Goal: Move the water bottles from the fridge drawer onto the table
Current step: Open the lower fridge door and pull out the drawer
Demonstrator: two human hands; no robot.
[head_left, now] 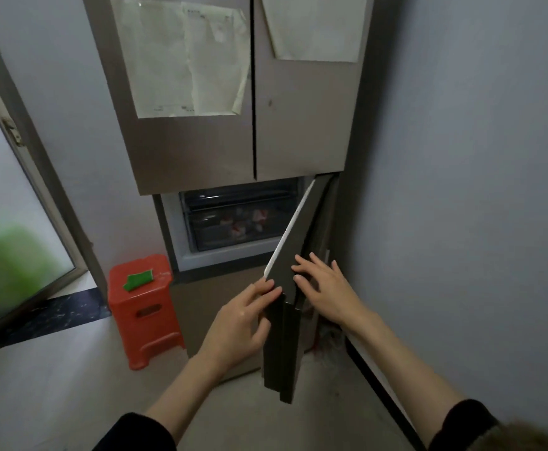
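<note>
Fridge (201,151): tall, brown-fronted, papers (184,60) stuck on both upper doors. Lower compartment door (293,288): swung open toward the camera, edge-on. Left hand (240,323): fingers and thumb pinching the door's free edge. Right hand (324,288): fingers spread, lying flat on the door's outer face. Fridge drawer (236,227): dark translucent, shut inside the compartment; red-and-white shapes behind its front, too blurred to identify as bottles. Red plastic stool (144,307): left of fridge, green item (138,280) on top.

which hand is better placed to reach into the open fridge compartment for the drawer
Left. The left hand is on the open side of the brown lower fridge door, facing the dark translucent drawer. The right hand lies flat behind that door.
</note>
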